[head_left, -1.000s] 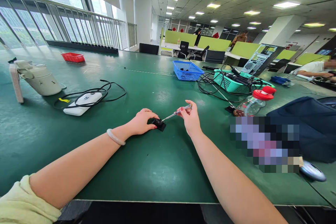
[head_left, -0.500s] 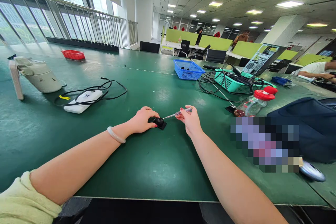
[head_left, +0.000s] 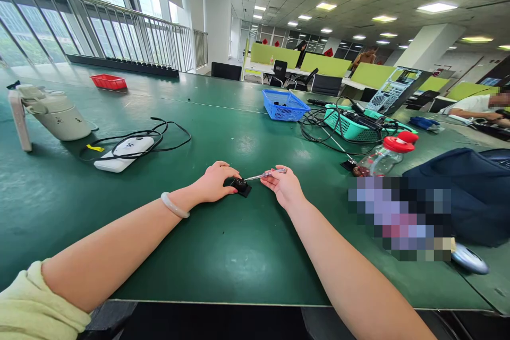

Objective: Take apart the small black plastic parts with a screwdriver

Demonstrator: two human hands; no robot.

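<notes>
Black part [head_left: 242,187] partly hidden behind left hand [head_left: 215,183]; whether slim tool [head_left: 258,176] touches it, too small to tell. Dark bag [head_left: 464,196] cut by right edge.

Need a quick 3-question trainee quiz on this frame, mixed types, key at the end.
1. Multiple choice. Where is the slim tool?
A) lying on the table
B) in the right hand
C) in the red tray

2. True or false: in this view, the blue basket stands to the left of the turquoise basket.

3. Short answer. What do the fingers of the left hand hold?

Key: 1. B. 2. True. 3. A small black part.
</notes>
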